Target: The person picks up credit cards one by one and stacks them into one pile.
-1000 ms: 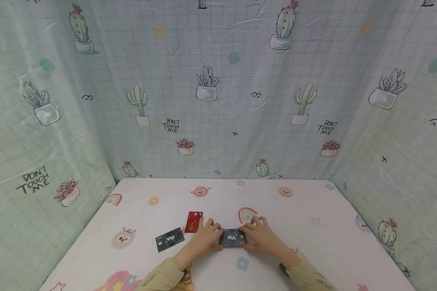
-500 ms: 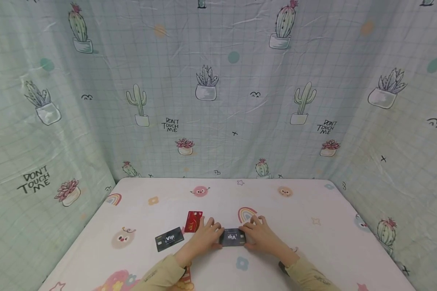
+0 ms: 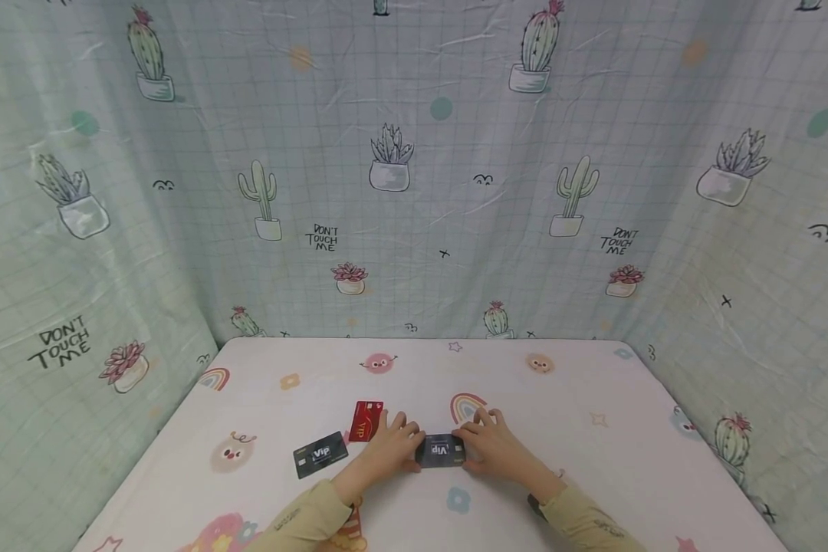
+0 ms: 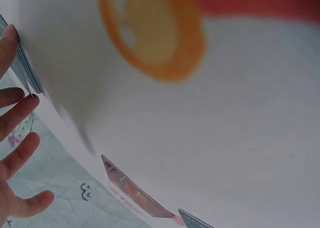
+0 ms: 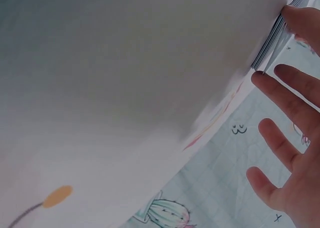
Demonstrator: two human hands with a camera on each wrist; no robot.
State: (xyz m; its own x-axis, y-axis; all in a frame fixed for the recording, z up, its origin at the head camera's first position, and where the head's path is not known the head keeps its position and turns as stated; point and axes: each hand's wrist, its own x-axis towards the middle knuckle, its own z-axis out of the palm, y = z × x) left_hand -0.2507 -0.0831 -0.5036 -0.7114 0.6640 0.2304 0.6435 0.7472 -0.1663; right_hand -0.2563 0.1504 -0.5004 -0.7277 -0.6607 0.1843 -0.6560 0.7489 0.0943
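Note:
A stack of dark VIP cards (image 3: 443, 451) lies between my two hands near the front middle of the table. My left hand (image 3: 386, 448) pinches its left end, thumb at the near edge and fingertips at the far edge. The right hand (image 3: 497, 451) grips the other end the same way. Both wrist views show the card stack (image 4: 22, 58) edge-on, several cards thick. In the right wrist view, one card (image 5: 275, 50) slants apart from the rest of the pile, its corner at a fingertip. The outer fingers of both hands are spread away from the stack.
Left of the hands, a red VIP card (image 3: 364, 422) lies close beside my left fingers. A black VIP card (image 3: 320, 454) lies just nearer and further left. The white patterned table (image 3: 566, 414) is enclosed by a cactus-print curtain (image 3: 414, 215) behind and on both sides.

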